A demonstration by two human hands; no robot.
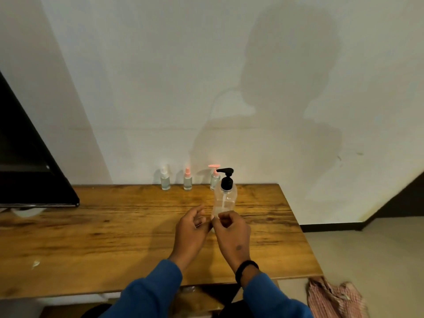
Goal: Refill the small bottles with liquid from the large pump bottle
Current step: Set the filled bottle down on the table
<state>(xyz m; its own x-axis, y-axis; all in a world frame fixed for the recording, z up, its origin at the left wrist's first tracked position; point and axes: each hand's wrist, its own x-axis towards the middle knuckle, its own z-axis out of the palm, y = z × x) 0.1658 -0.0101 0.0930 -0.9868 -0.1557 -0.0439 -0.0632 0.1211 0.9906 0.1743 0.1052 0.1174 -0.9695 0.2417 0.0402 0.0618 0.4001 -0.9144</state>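
1. My right hand (231,230) sits just right of the frame's centre, its fingers (226,218) curled round the bottom of the pump bottle (224,200).
2. The pump bottle is clear with a black pump head, its spout pointing left. It is upright; my hand hides its base, so I cannot tell whether it rests on the surface (114,237) or is lifted.
3. My left hand (190,230) is just beside the right, at the centre of the frame. Its fingers are loosely bent and spread and hold nothing. They are near the bottle's lower left side; whether they touch it I cannot tell.
4. Three small bottles stand in a row along the surface's far edge by the wall (160,88), above centre: a white-topped bottle (165,179) on the left, a pink-topped bottle (187,179) in the middle, and a pink pump bottle (215,179) on the right.
5. The pump bottle stands in front of the pink pump bottle and partly hides it.
6. A dark screen (27,161) fills the left edge of the frame.
7. A checked cloth (332,299) lies at the lower right, off the surface.
8. A black band (246,269) is on my right wrist, above blue sleeves (151,292).
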